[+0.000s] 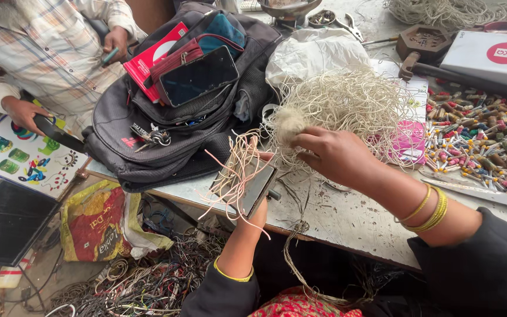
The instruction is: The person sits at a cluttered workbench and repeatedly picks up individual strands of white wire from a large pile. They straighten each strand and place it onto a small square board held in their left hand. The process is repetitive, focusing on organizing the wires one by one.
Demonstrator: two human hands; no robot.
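the thing being worked on is a small flat rectangular frame [252,189] with thin pale strings [234,170] wrapped round it, loose ends sticking out in all directions. it sits at the front edge of the worktop [347,220], held from underneath by the left hand [257,205], fingers clamped round its lower corner. the right hand [333,155] is just above and to the right of it, fingers pinched shut on a bunch of strands at the edge of a big tangled heap of pale string [347,103], which spreads over the middle of the worktop. there's a fuzzy knot of fibres right by the right hand's fingertips. gold bangles [432,211] on the right wrist, one thin yellow one on the left.

further out: a dark grey backpack [177,117] lies to the left of the heap, with a phone [198,75] and a red wallet tucked in its open pocket and keys [155,138] hanging off it. on the right there's a scatter of small coloured pieces [482,141], scissors [488,196] near the edge, and a white box [494,56] behind. another person in a checked shirt [48,47] sits at the far left, holding something dark. under the worktop, a heap of wire loops [142,282] and a printed sack [98,220].
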